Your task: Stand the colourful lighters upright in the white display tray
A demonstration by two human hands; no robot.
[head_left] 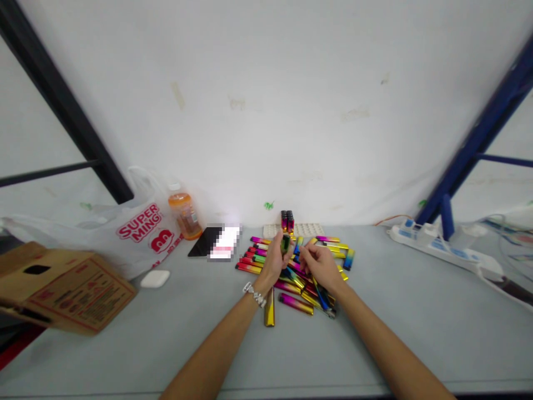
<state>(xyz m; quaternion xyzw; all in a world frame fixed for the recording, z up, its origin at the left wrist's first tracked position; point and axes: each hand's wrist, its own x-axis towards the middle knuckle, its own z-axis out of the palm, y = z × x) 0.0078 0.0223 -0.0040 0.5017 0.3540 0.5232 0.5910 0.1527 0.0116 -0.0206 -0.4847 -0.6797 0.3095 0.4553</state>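
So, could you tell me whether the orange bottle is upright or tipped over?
Upright: the orange bottle stands on its base, white cap on top, beside the plastic bag.

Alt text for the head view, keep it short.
The left hand holds one small lighter upright above a pile of colourful metallic lighters on a grey table; the right hand rests on the pile. A cardboard box, plastic bag and orange bottle sit left, a power strip right.

A white wall [266,100], smudged and marked with faint tape patches, rises straight behind a pale grey table [416,333]. A black metal frame [62,105] slants up on the left and a blue metal frame [478,133] on the right. The light is even and soft.
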